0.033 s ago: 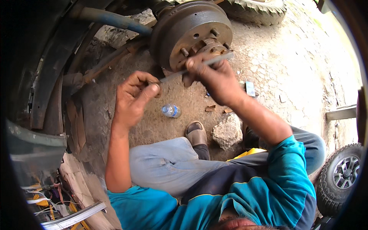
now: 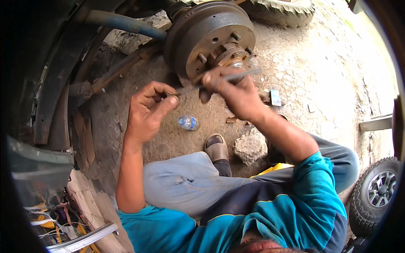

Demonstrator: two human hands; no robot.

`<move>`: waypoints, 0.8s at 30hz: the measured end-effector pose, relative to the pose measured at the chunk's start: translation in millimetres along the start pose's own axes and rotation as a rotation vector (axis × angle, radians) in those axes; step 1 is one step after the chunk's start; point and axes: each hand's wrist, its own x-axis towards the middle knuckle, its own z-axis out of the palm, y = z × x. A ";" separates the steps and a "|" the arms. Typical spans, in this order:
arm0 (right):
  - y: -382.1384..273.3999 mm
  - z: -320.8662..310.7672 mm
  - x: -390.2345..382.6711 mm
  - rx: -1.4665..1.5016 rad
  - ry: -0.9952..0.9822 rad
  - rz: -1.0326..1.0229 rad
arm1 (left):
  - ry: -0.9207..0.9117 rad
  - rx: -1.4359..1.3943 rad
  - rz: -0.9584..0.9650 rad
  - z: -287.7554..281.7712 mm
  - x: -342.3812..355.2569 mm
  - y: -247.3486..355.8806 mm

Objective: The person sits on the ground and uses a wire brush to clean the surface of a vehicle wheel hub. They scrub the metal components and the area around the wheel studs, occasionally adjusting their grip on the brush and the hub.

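Observation:
Both my hands are raised in front of a rusty brake drum [image 2: 211, 31] with studs and a hub at its centre. My right hand [image 2: 234, 90] is closed round a long, flat grey metal bar [image 2: 244, 75], blurred by motion, which looks like a file. Its right end sticks out past my knuckles. The left end reaches toward my left hand [image 2: 147, 107], whose thumb and fingers pinch a small dark piece [image 2: 176, 96]. Whether the bar touches that piece cannot be made out.
On the dirt floor stand a clear water bottle [image 2: 188, 122], a rough stone block [image 2: 250, 146] and a small blue-white box [image 2: 275, 98]. A blue tube [image 2: 126, 23] runs to the drum. Tyres lie at the top [image 2: 280, 12] and lower right [image 2: 371, 198].
My right hand and the bar have shifted slightly right and down, and the bar lies flatter. My left hand has barely moved.

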 end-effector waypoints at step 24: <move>37.2 -34.9 -6.4 -0.956 0.420 -0.669 | 0.154 0.464 0.120 26.0 57.1 -20.6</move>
